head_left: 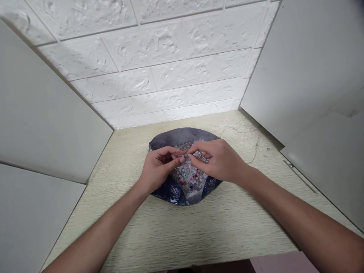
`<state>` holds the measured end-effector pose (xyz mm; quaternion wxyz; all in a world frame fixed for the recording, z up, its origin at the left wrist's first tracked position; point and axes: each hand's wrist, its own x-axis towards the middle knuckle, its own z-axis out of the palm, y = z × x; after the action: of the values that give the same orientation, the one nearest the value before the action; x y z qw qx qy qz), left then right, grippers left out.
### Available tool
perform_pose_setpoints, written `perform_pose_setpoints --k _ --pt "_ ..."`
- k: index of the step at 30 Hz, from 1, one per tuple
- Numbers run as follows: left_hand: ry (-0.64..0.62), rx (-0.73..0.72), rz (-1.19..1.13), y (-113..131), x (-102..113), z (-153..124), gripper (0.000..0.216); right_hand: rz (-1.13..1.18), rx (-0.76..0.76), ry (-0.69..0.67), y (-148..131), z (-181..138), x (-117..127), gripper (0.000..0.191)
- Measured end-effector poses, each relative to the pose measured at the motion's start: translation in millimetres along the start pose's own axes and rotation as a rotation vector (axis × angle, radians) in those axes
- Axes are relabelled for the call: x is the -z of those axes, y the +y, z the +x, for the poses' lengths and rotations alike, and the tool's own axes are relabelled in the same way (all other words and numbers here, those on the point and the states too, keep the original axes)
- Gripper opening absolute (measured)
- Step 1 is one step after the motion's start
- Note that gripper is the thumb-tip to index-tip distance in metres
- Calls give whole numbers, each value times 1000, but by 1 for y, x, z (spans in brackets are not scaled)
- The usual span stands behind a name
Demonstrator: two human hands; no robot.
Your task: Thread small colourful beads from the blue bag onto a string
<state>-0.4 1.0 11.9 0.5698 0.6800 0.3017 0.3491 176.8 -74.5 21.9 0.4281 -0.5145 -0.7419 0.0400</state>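
A dark blue bag (173, 191) with pale rose prints and a grey inside lies wide open on the table. Many small beads (189, 176) fill it, mostly clear and white, with some red, pink and orange. Over the beads, my left hand (159, 165) has thumb and fingers closed in a pinch. My right hand (217, 157) pinches close beside it, the two sets of fingertips nearly touching. Whatever lies between the fingertips is too small to make out. Both hands partly cover the bag's sides.
A pale wood-grain table (136, 227) carries the bag. Loose thin thread (257, 142) trails across it at the back right. Behind stands a white brick-patterned wall (170, 76), with white panels on the left (48, 106) and right (307, 76).
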Motion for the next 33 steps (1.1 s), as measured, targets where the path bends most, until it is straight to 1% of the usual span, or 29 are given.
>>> perform_pose_setpoints --k 4,10,21,33 --pt "10 7 -4 -1 0 -1 14 37 13 -20 -1 -1 1 8" --pt "-1 9 -5 -3 2 -1 14 38 -28 -39 -2 0 2 7" --pt "3 -8 19 -1 -1 0 13 38 -47 -49 -3 0 2 7" --pt "-11 -9 34 -1 0 0 12 28 -24 -49 -1 0 1 7"
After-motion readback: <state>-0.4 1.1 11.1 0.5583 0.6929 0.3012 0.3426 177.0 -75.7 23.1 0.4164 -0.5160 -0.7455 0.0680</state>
